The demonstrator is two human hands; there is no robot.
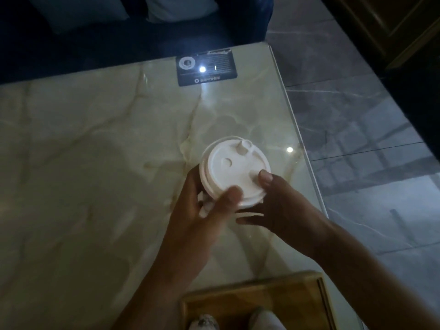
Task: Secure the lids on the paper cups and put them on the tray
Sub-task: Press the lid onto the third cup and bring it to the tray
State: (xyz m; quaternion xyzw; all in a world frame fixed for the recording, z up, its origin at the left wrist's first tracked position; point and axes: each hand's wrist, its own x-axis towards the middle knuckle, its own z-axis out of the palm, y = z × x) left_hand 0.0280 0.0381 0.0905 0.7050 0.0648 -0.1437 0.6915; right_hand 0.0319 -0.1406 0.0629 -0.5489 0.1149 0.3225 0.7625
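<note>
The left hand [202, 203] wraps around the side of a paper cup [206, 186], fingers curled closed on its wall and the thumb lying across the near edge of the white lid [234, 172]. The right hand [281, 206] comes in from the other side, its thumb pressing on the lid's near-right rim and its fingers spread loosely under that edge; it steadies the lid rather than clasping anything fully. Cup and lid sit between the two hands, above the marbled worktop [95, 139]; whether the cup's base touches the surface is hidden. The lid looks level, though I cannot tell if its rim has snapped down all the way round.

The risk here is uneven pressure: pushing only on the near side could leave the far rim, by the sip spout, unseated, and squeezing the soft wall too hard could buckle it and pop the lid. The wooden tray [250, 298] waits near the bottom edge, already carrying two pale, dim things, so a careless set-down could knock them.
</note>
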